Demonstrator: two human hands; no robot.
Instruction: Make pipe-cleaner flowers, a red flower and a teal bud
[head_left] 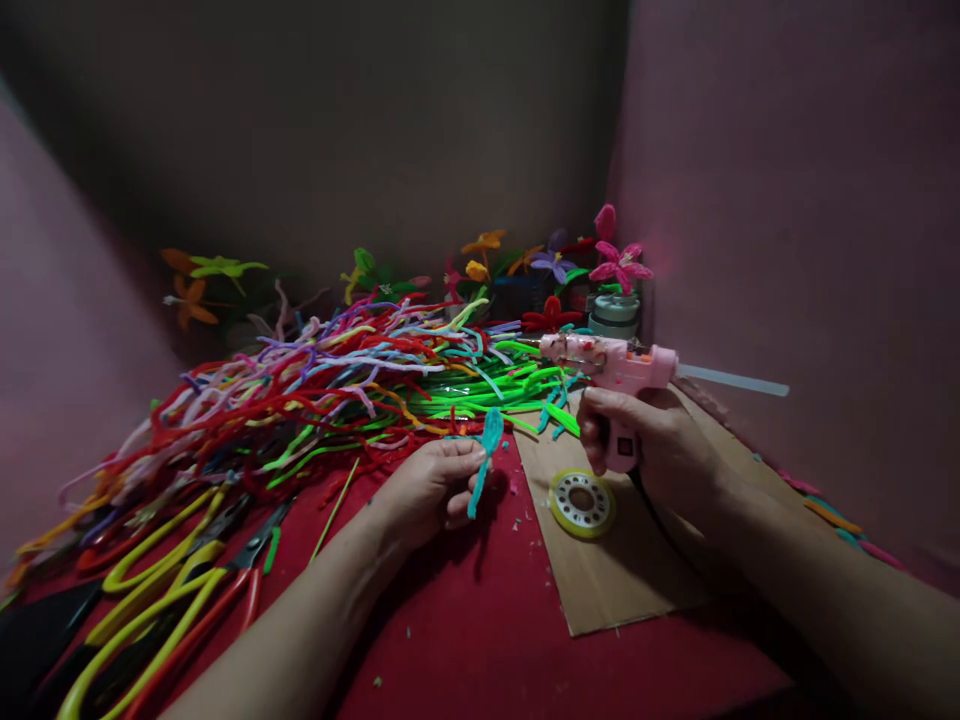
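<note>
My left hand [435, 485] pinches a small teal pipe-cleaner piece [486, 455] shaped like a leaf or petal, held upright just above the red table. My right hand [645, 435] is wrapped round the grip of a pink hot glue gun [615, 365]. The gun's nozzle points left over the green pipe cleaners, and a glue stick [731, 380] sticks out of its back to the right. A roll of yellow-green tape [582, 503] lies flat on the cardboard sheet [637, 570] between my hands.
A big heap of coloured pipe cleaners [315, 390] covers the table's left and middle. Scissors and pliers with yellow and red handles [172, 590] lie at front left. Finished pipe-cleaner flowers [619, 262] stand along the back wall, by a pink wall on the right.
</note>
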